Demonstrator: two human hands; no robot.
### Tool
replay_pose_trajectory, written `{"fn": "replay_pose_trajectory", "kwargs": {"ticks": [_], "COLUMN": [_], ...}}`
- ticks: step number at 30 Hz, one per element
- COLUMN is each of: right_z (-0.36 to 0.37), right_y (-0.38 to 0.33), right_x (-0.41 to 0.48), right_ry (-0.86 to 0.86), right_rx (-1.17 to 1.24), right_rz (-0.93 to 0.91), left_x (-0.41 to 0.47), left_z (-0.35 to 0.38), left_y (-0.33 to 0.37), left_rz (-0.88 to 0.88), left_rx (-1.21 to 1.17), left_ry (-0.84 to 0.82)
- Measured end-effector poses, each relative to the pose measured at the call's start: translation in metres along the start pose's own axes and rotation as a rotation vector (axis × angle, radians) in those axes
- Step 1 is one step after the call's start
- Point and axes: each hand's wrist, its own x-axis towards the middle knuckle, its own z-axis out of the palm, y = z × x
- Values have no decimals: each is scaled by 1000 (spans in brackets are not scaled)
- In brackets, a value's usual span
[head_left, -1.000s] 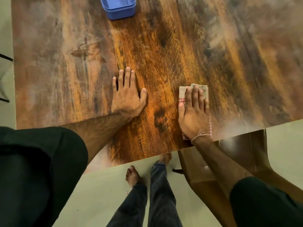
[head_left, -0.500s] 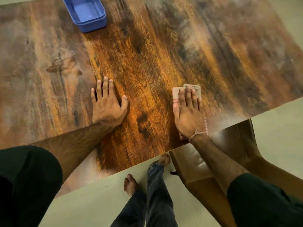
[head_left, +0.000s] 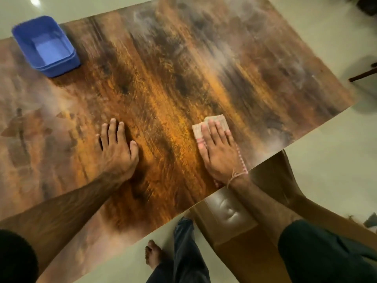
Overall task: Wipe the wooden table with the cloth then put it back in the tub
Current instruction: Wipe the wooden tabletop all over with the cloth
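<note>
A small beige cloth point(head_left: 220, 120) with a pink-striped edge lies flat on the wooden table point(head_left: 183, 64), near its right front edge. My right hand point(head_left: 219, 154) presses down on the cloth with fingers stretched out, covering most of it. My left hand point(head_left: 116, 148) rests flat and bare on the table's middle front, fingers apart, holding nothing. The blue plastic tub point(head_left: 46, 45) stands empty at the table's far left corner, well away from both hands.
A brown padded chair point(head_left: 244, 227) is tucked under the table's front edge below my right arm. My legs and a bare foot point(head_left: 153, 255) stand on the pale floor. A dark chair leg point(head_left: 363, 75) shows at the far right.
The view has swung right and pulled back, so the tub now appears far left. My right hand with the cloth has slid slightly rightward along the table; the left hand stays flat.
</note>
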Motion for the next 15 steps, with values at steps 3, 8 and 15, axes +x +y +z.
{"fn": "replay_pose_trajectory", "kwargs": {"ticks": [3, 8, 15], "right_z": [-13, -29, -33], "right_y": [45, 101, 134], "right_x": [13, 55, 43], "right_ry": [-28, 70, 37], "right_rx": [20, 59, -6], "right_rz": [-18, 276, -2], "left_x": [19, 52, 90], "left_z": [11, 30, 55], "left_y": [26, 74, 153], "left_rz": [73, 193, 380], "left_rx": [-5, 2, 56], "left_ry": [-46, -71, -91]}}
